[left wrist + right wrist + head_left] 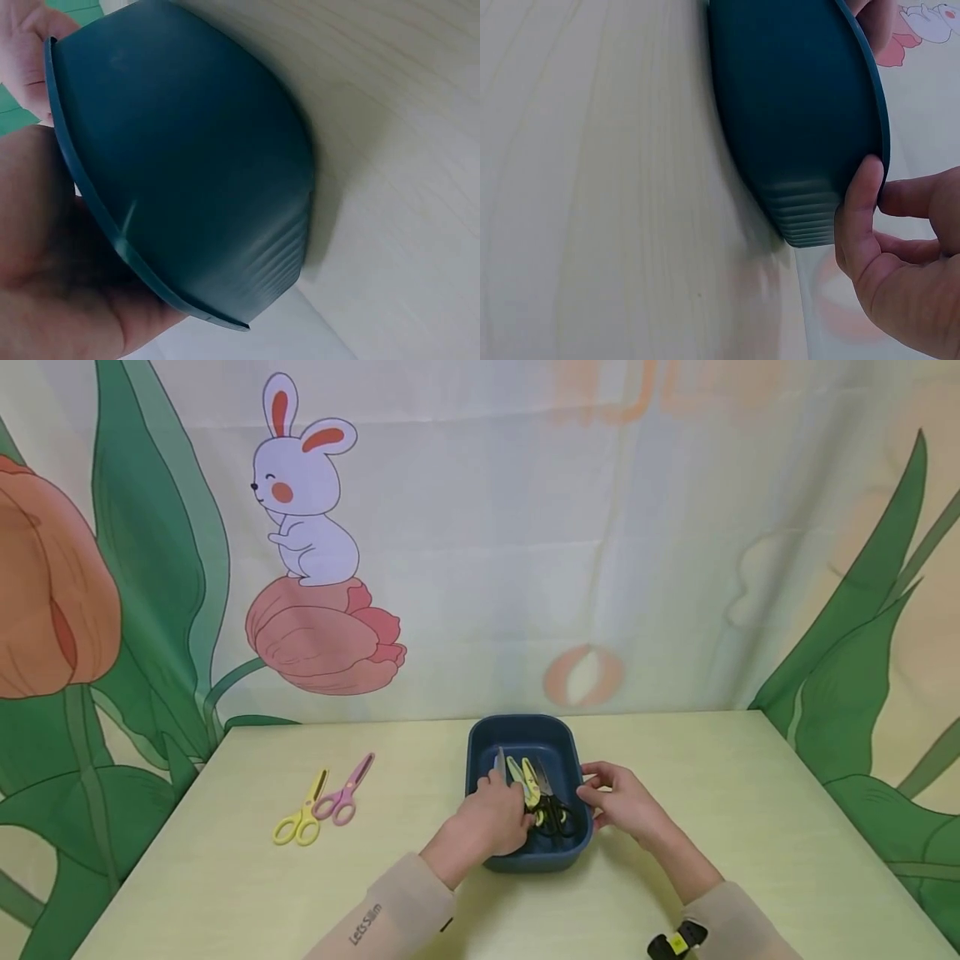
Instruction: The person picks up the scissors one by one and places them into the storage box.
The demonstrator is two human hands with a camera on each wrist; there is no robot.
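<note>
One bin (536, 862) holds several scissors (555, 818); right hand (624, 802) pinches its rim (885, 124) at three o'clock. Left hand (493, 817) reaches inside at eight o'clock, grip indeterminable. Apparent step: handling scissors. Next move calls for a secure handle hold.

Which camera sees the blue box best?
The head view, because it looks down into the box and shows scissors inside. Each wrist view shows just the box's outside and rim, so you can't see in.
</note>
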